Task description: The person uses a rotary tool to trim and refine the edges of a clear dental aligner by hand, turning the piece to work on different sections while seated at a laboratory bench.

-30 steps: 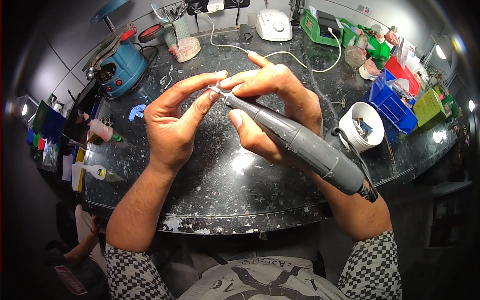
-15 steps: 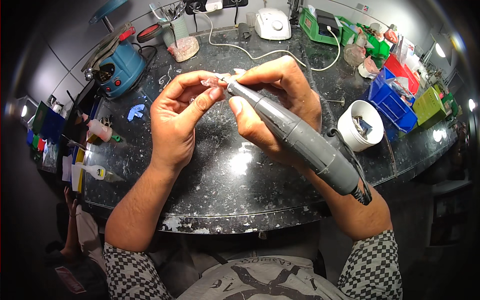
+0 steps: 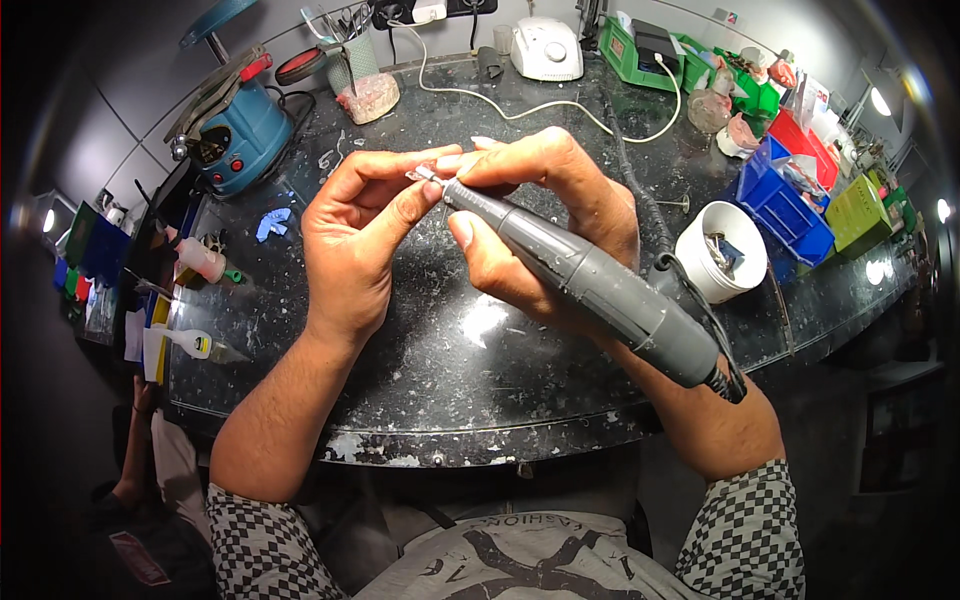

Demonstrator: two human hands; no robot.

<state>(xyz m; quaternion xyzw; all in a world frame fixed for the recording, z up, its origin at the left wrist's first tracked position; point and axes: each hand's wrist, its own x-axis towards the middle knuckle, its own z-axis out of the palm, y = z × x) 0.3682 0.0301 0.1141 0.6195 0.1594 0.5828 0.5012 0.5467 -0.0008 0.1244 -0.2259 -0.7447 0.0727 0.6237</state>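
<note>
My left hand [image 3: 350, 235] is closed, pinching a small pinkish translucent piece [image 3: 419, 173] between thumb and fingertips. The fingers cover most of that piece. In my right hand [image 3: 580, 190] lies a dark grey rotary handpiece [image 3: 600, 290], gripped like a pen near its narrow front. Its body slants down to the right, and a black cord leaves its rear end. The handpiece's tip meets the piece at my left fingertips; whether the bit touches it I cannot tell. Both hands are raised over the black, dust-speckled bench [image 3: 430, 370].
A blue trimming machine [image 3: 240, 150] stands back left, near a pinkish-white block [image 3: 368, 97]. Behind is a white control unit [image 3: 546, 48] with a cable. To the right are a white tub [image 3: 722, 250], a blue bin [image 3: 785, 205] and green bins. Another person's arm [image 3: 136, 440] shows lower left.
The handpiece and my right hand have shifted slightly left and down. The piece has turned a little in my left fingers. The other person's arm at lower left has moved.
</note>
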